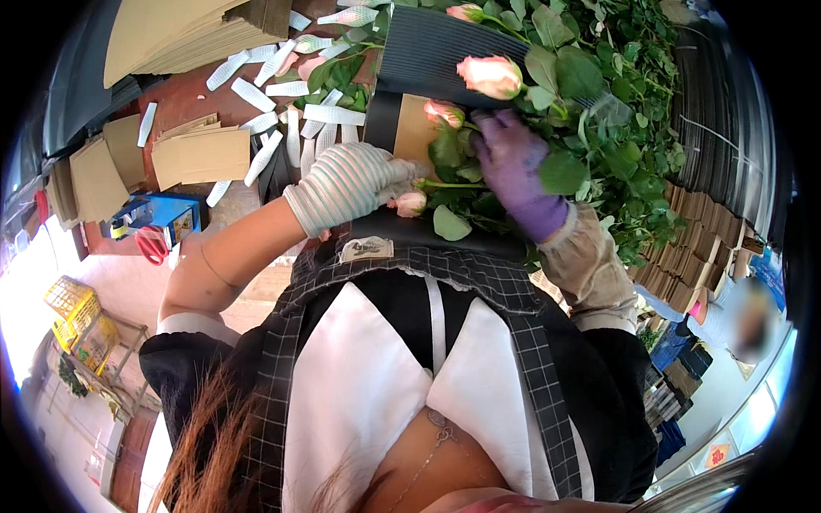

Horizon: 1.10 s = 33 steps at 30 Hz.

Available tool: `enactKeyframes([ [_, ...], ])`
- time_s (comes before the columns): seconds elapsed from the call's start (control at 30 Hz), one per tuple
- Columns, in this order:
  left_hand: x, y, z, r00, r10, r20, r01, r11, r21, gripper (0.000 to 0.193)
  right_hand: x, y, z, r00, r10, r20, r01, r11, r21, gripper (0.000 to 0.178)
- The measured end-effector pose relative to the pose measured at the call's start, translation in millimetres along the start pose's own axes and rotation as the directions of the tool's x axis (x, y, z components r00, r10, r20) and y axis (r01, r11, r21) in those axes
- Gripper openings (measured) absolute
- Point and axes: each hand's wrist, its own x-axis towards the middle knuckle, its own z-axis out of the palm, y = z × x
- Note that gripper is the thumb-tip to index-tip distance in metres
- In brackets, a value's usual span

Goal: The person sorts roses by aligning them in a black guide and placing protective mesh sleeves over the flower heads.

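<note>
My left hand (351, 179), in a white striped glove, has its fingers pressed together at one end of a green rose stem (453, 185). A pink rose bloom (409, 203) lies just below those fingers. My right hand (513, 162), in a purple glove, curls over rose stems and leaves, its fingertips beside another pink rose (444, 112). Its palm side is hidden. Beneath the flowers are a brown cardboard piece (413, 128) and black corrugated board (428, 51). A larger pink rose (490, 77) lies farther off, with one more rose (466, 12) at the far edge.
White mesh sleeves (253, 95) lie scattered at the far left near cardboard pieces (201, 154). Red-handled scissors (152, 245) are by a blue box (175, 215). Leafy stems (633, 145) heap up on the right, beside stacked black board (727, 128). Another person (740, 321) is at the far right.
</note>
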Motion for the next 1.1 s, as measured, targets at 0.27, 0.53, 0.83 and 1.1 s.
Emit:
enactKeyframes([
  [0.27, -3.0, -2.5, 9.0, 0.992, -0.068, 0.102, 0.062, 0.996, 0.062, 0.028, -5.9, -15.6, -0.3, 0.980, -0.167, 0.109, 0.154, 0.981, 0.117, 0.022],
  [0.53, -5.8, -6.9, 18.4, 0.998, -0.038, 0.050, 0.037, 0.999, 0.018, 0.026, -11.2, -18.1, 19.7, 0.980, -0.177, -0.089, 0.195, 0.940, 0.281, 0.024],
  [0.83, -16.1, -17.1, 16.5, 0.986, -0.036, -0.162, -0.005, 0.969, -0.247, 0.022, -17.7, -12.8, 33.2, 0.957, -0.288, 0.037, 0.281, 0.950, 0.132, 0.030],
  [1.1, 9.7, 12.9, -1.7, 0.957, 0.070, -0.281, -0.038, 0.992, 0.119, 0.057, -19.5, -23.6, 3.7, 0.957, -0.255, 0.136, 0.240, 0.964, 0.116, 0.028],
])
